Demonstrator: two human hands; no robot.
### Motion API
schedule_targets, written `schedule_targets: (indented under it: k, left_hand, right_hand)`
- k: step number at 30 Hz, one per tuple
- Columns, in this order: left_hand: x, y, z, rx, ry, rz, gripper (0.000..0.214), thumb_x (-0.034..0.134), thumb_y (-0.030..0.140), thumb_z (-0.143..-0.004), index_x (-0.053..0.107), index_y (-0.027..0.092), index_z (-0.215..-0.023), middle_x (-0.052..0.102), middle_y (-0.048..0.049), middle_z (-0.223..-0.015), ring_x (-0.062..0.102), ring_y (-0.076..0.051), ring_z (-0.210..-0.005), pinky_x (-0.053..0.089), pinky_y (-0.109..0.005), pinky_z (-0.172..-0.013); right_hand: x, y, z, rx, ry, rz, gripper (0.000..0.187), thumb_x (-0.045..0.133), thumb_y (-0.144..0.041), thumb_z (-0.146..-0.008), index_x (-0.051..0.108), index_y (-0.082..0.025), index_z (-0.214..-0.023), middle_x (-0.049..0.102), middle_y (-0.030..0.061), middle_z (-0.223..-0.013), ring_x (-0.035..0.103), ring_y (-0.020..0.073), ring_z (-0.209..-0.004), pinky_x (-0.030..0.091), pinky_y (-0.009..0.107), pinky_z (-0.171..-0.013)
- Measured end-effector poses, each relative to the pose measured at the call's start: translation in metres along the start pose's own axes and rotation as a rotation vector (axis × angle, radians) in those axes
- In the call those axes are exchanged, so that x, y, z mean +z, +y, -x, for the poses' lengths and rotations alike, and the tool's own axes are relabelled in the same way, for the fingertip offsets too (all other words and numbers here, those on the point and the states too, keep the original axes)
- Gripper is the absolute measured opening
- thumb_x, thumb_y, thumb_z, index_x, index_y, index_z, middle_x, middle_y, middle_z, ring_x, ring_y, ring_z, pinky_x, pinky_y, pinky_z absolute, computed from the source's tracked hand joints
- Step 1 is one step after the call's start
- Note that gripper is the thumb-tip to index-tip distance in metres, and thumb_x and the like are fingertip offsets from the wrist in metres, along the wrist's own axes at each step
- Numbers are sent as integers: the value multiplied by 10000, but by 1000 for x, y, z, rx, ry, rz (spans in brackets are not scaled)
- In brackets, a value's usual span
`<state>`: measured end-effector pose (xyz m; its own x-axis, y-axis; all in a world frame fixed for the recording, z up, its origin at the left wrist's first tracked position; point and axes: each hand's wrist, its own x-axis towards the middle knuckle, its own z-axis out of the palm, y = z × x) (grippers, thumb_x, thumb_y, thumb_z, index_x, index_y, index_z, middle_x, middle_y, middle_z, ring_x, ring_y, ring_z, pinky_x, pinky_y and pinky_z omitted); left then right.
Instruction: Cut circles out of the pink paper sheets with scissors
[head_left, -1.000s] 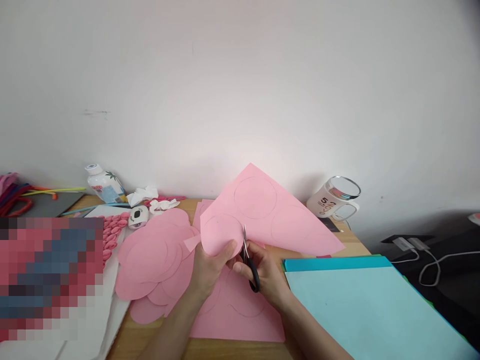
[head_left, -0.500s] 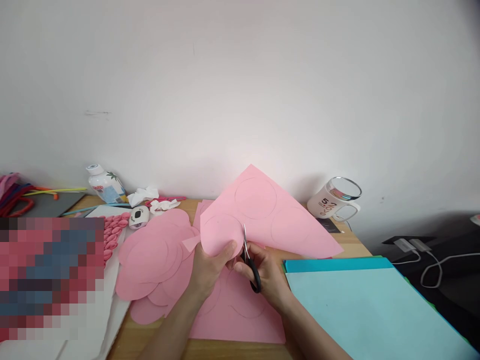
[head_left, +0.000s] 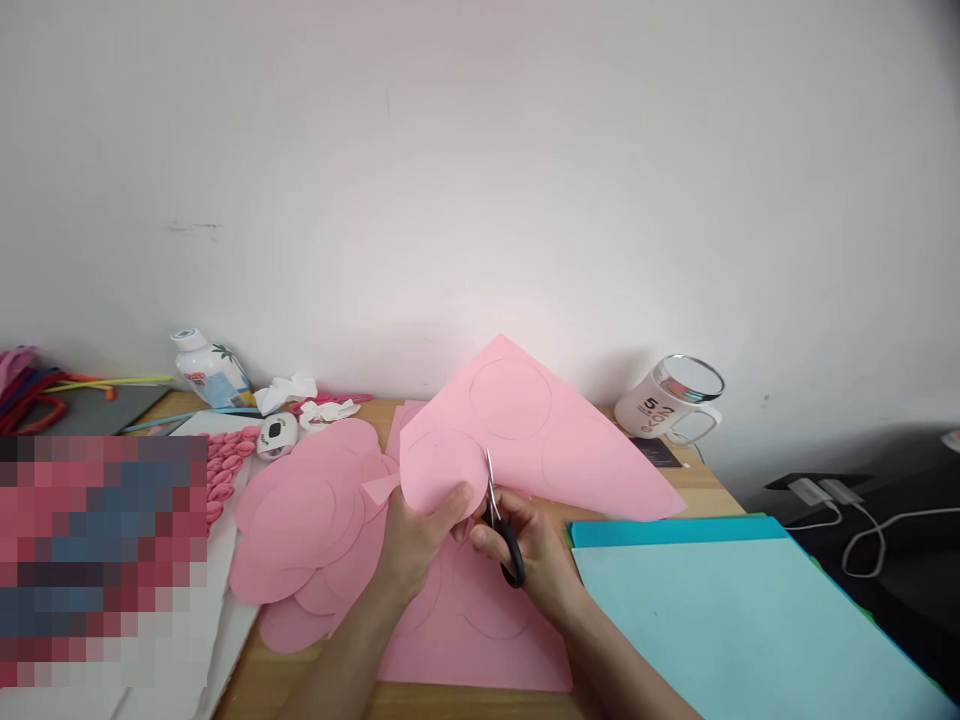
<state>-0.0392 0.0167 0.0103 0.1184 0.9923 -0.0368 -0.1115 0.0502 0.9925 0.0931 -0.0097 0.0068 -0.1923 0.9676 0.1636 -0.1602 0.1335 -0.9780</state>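
Observation:
My left hand pinches the lower edge of a pink paper sheet with pencilled circles, lifted and tilted above the wooden table. My right hand grips black-handled scissors, whose blades point up into the sheet beside a drawn circle. Under both hands lies another pink sheet with traced circles. A pile of cut pink paper circles lies just left of my left hand.
Light blue paper sheets lie at the right. A white mug stands behind them. At the back left are a glue bottle, a small punch, crumpled tissue and coloured pipe cleaners. Cables lie on a dark surface far right.
Almost nothing has moved; the lifted pink sheet has dipped slightly and the scissors stay at the same cut.

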Motion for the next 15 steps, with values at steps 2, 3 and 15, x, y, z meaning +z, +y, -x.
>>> schedule_targets:
  k: [2, 3, 15]
  left_hand:
    - [0, 1, 0, 2, 1, -3, 269, 654, 278, -706, 530, 161, -497, 504, 26, -440, 475, -113, -447, 406, -246, -483]
    - [0, 1, 0, 4, 1, -1, 270, 652, 274, -705, 529, 161, -492, 505, 25, -439, 475, -113, -445, 404, -246, -479]
    - [-2, -6, -2, 4, 37, 10, 306, 655, 284, -710, 506, 167, -470, 480, 32, -419, 448, -104, -423, 372, -243, -456]
  right_hand:
    - [0, -1, 0, -5, 5, 11, 302, 712, -465, -721, 621, -178, -701, 623, 13, -663, 445, 113, -550, 373, 235, -537]
    - [0, -1, 0, -9, 8, 11, 305, 711, -466, -722, 615, -178, -695, 622, 11, -655, 432, 108, -538, 374, 232, -531]
    - [1, 1, 0, 22, 36, -14, 318, 726, -457, -700, 551, -193, -682, 611, 1, -635, 378, 102, -501, 335, 234, -495]
